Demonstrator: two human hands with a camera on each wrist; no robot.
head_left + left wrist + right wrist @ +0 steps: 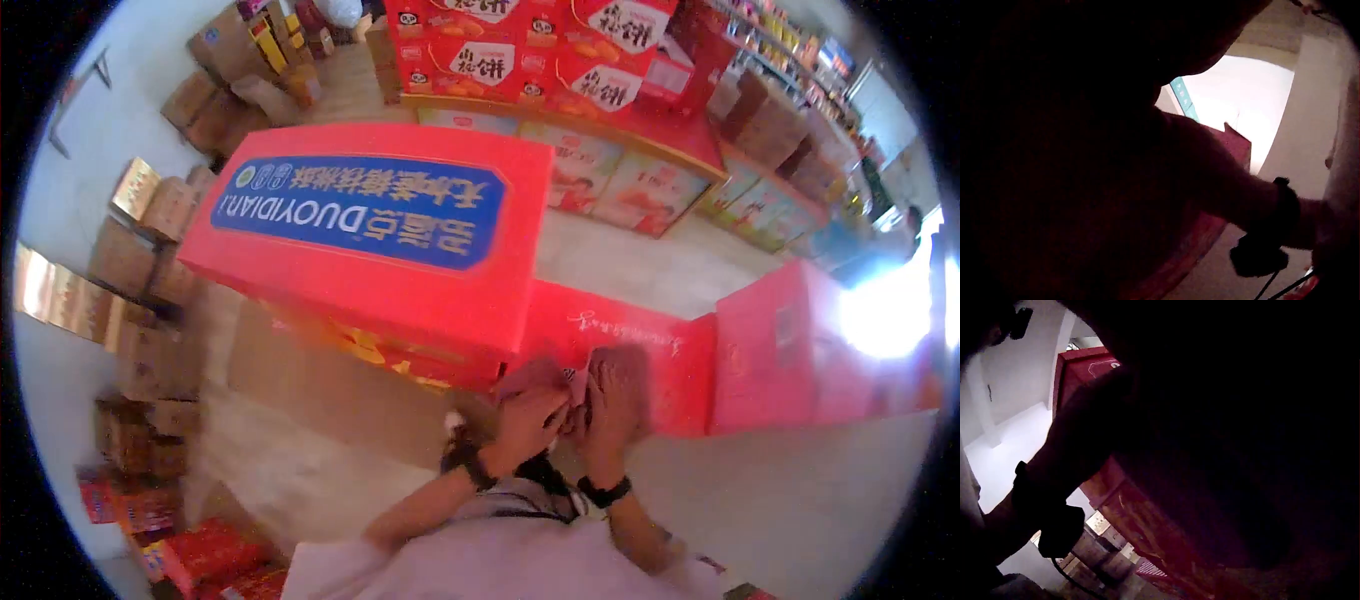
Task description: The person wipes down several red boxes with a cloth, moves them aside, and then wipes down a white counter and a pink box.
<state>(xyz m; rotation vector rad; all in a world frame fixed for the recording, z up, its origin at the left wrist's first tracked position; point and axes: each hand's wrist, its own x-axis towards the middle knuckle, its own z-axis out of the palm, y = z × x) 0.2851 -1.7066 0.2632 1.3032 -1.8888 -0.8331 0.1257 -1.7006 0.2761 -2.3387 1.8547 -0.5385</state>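
Observation:
In the head view both hands are close together at the near side of the red boxes. My left hand (pixel 530 425) grips a crumpled brownish-pink cloth (pixel 535 378), its fingers curled. Beside it my right hand (pixel 615 400) holds brownish-pink cloth too, with fingers pointing away from me; whether it is one piece I cannot tell. A big red carton (pixel 370 270) with a blue label (pixel 360 210) stands just beyond the left hand. Behind the right hand is another red box (pixel 670 350). Both wrist views are mostly dark, hiding the fingers; each shows a forearm with a black wristband (pixel 1288 203).
Pink-red boxes (pixel 770 340) continue to the right. A display counter (pixel 640 180) stacked with red cartons (pixel 460 65) stands ahead. Cardboard boxes (pixel 150 350) line the left wall, with red packages (pixel 215 555) at lower left. Stocked shelves (pixel 770 50) are at far right.

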